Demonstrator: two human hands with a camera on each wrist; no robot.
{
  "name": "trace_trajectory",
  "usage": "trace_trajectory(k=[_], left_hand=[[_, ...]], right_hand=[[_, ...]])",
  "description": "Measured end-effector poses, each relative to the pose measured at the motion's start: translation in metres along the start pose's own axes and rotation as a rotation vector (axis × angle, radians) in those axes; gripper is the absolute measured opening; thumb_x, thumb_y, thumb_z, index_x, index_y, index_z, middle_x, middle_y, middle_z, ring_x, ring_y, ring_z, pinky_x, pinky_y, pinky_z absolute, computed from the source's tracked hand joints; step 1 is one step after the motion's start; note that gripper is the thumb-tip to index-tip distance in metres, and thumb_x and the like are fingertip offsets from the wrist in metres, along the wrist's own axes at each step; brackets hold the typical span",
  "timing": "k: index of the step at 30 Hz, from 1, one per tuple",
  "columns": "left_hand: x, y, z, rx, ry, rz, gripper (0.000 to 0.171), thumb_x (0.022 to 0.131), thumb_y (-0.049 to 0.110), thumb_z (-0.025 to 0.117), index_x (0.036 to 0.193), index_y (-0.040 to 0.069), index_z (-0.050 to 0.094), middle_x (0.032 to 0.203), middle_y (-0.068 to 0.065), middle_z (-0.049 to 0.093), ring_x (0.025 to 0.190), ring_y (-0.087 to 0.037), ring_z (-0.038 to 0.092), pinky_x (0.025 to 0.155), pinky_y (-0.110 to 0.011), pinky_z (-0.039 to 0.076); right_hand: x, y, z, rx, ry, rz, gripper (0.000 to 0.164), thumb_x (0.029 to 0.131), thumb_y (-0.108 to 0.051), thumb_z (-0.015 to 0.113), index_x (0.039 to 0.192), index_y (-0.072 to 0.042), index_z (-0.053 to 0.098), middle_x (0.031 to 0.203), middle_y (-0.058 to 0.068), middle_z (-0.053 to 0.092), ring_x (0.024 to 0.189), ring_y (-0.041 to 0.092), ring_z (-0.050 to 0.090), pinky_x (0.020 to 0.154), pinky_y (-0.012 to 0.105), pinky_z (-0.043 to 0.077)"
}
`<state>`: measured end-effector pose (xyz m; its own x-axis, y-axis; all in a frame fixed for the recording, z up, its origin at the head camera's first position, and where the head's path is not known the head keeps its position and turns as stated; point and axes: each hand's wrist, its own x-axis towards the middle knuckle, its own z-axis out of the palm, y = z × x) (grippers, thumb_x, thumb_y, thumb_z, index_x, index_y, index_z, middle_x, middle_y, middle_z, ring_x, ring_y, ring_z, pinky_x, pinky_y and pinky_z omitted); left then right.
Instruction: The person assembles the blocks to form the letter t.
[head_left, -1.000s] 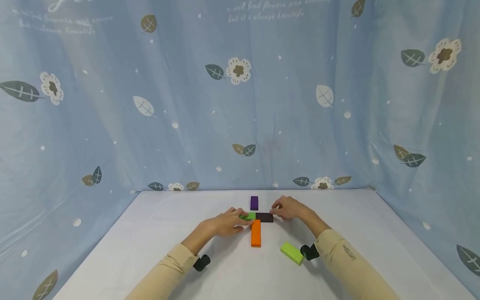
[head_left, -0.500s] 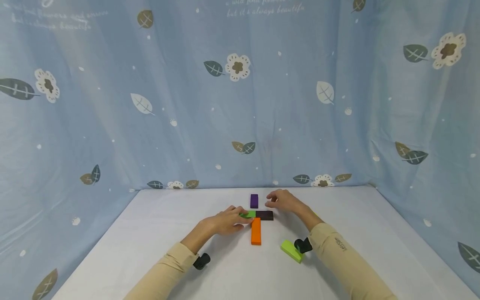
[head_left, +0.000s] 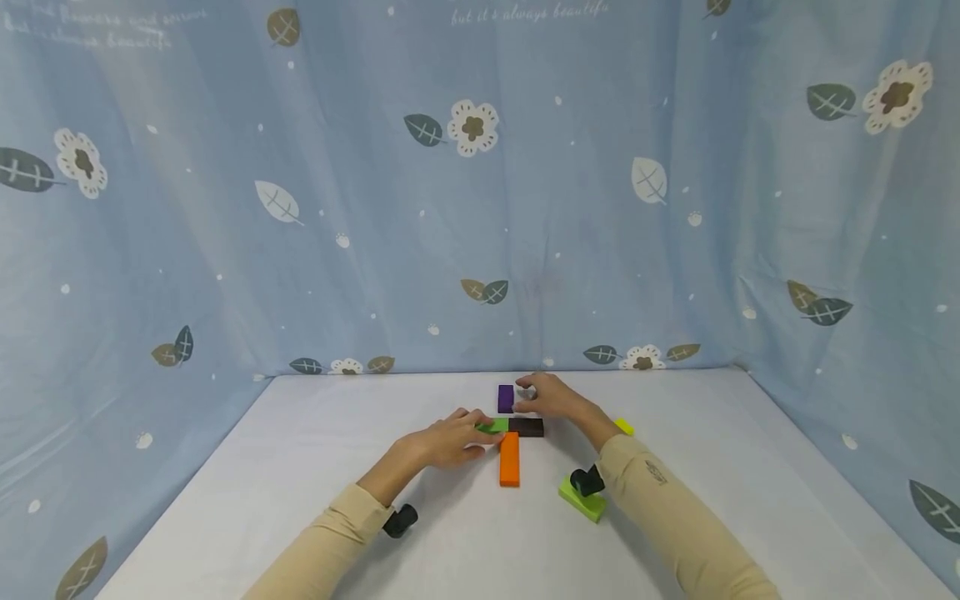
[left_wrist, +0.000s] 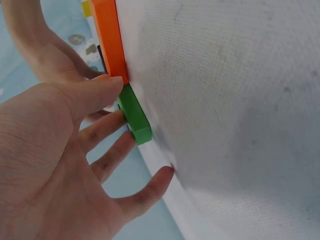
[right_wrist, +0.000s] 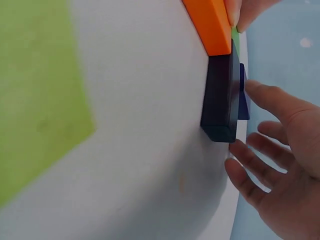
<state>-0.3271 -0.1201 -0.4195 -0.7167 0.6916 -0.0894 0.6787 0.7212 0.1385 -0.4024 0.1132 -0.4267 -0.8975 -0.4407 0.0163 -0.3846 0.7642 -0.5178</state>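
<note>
Your left hand (head_left: 448,442) held the green block (left_wrist: 134,112) between thumb and fingers, its thumb at the corner of the orange block (head_left: 509,460). The dark block (right_wrist: 220,92) lay end to end with the green one. Your right hand (head_left: 551,396), fingers spread, was just beside the purple block (head_left: 506,399); you couldn't tell whether they touched.

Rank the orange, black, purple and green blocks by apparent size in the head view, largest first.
1. Orange block
2. Black block
3. Purple block
Unranked: green block, since the left hand hides part of it.
</note>
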Motion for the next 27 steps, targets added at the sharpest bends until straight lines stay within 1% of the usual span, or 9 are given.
trace_trajectory(k=[4, 10, 14, 17, 21, 24, 27], left_hand=[[-0.001, 0.000, -0.001, 0.003, 0.002, 0.004, 0.040, 0.100, 0.021, 0.057, 0.139, 0.028, 0.057, 0.145, -0.004, 0.049, 0.124, -0.025, 0.047, 0.099, -0.049, 0.049], [-0.001, -0.001, 0.000, -0.004, -0.005, -0.009, 0.040, 0.100, 0.022, 0.057, 0.139, 0.030, 0.056, 0.146, -0.002, 0.048, 0.125, -0.025, 0.045, 0.099, -0.053, 0.049], [-0.001, -0.001, 0.001, 0.001, 0.000, -0.006, 0.040, 0.100, 0.021, 0.057, 0.139, 0.030, 0.056, 0.145, -0.002, 0.048, 0.125, -0.024, 0.046, 0.098, -0.051, 0.050], [-0.002, -0.001, 0.002, 0.001, 0.003, -0.002, 0.040, 0.100, 0.021, 0.057, 0.139, 0.030, 0.056, 0.144, -0.001, 0.049, 0.124, -0.024, 0.046, 0.097, -0.050, 0.050], [-0.002, -0.001, 0.002, 0.000, 0.005, 0.001, 0.041, 0.100, 0.021, 0.058, 0.139, 0.029, 0.056, 0.144, -0.002, 0.049, 0.123, -0.024, 0.047, 0.097, -0.049, 0.051], [-0.002, -0.001, 0.001, 0.006, 0.003, -0.002, 0.040, 0.100, 0.022, 0.057, 0.139, 0.029, 0.056, 0.144, -0.001, 0.049, 0.123, -0.024, 0.047, 0.097, -0.047, 0.051], [-0.002, -0.001, 0.000, 0.008, 0.004, -0.004, 0.040, 0.100, 0.022, 0.057, 0.139, 0.029, 0.056, 0.145, -0.001, 0.048, 0.123, -0.023, 0.047, 0.097, -0.047, 0.051]], right_hand=[[0.004, -0.005, -0.001, 0.004, -0.014, 0.023, 0.064, 0.089, -0.028, 0.073, 0.142, 0.000, 0.049, 0.142, 0.019, 0.053, 0.123, 0.033, 0.057, 0.104, 0.047, 0.047], [0.009, -0.006, 0.000, 0.030, -0.046, 0.025, 0.065, 0.088, -0.024, 0.074, 0.144, -0.001, 0.047, 0.143, 0.019, 0.053, 0.111, 0.030, 0.062, 0.097, 0.044, 0.053], [0.011, -0.006, 0.002, 0.029, -0.055, 0.030, 0.065, 0.088, -0.024, 0.075, 0.143, -0.002, 0.048, 0.143, 0.018, 0.053, 0.110, 0.029, 0.063, 0.094, 0.042, 0.054], [0.011, -0.006, 0.004, 0.032, -0.055, 0.029, 0.064, 0.087, -0.023, 0.075, 0.142, -0.002, 0.049, 0.142, 0.018, 0.054, 0.111, 0.030, 0.063, 0.097, 0.044, 0.053], [0.012, -0.004, 0.007, 0.008, -0.043, 0.020, 0.060, 0.088, -0.023, 0.074, 0.141, -0.003, 0.052, 0.140, 0.017, 0.056, 0.117, 0.030, 0.060, 0.103, 0.047, 0.048], [0.012, -0.003, 0.009, -0.006, -0.035, 0.023, 0.059, 0.089, -0.025, 0.073, 0.140, -0.005, 0.053, 0.139, 0.016, 0.057, 0.118, 0.028, 0.058, 0.105, 0.047, 0.046], [0.012, -0.003, 0.009, 0.005, -0.040, 0.040, 0.059, 0.089, -0.026, 0.073, 0.141, -0.006, 0.052, 0.140, 0.014, 0.057, 0.122, 0.028, 0.056, 0.107, 0.046, 0.044]])
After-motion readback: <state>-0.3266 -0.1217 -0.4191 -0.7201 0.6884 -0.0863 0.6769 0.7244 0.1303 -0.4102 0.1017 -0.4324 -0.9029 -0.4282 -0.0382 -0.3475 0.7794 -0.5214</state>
